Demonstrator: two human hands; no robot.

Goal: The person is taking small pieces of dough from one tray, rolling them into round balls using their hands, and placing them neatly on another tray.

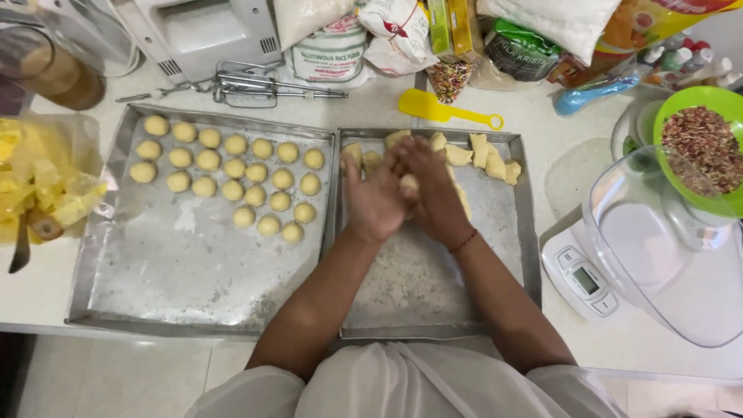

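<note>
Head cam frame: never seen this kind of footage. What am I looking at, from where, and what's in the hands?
There is no machine here: one camera sits on a person's head and looks down at their own two bare hands over a white counter. The left hand and right hand are pressed together around a small piece of dough, above the right baking tray. That floury tray also holds rough-cut dough chunks along its far edge. The left baking tray carries rows of round dough balls. Around them lie a yellow spatula, metal mixer beaters, a kitchen scale and a green bowl of speckled bits.
</note>
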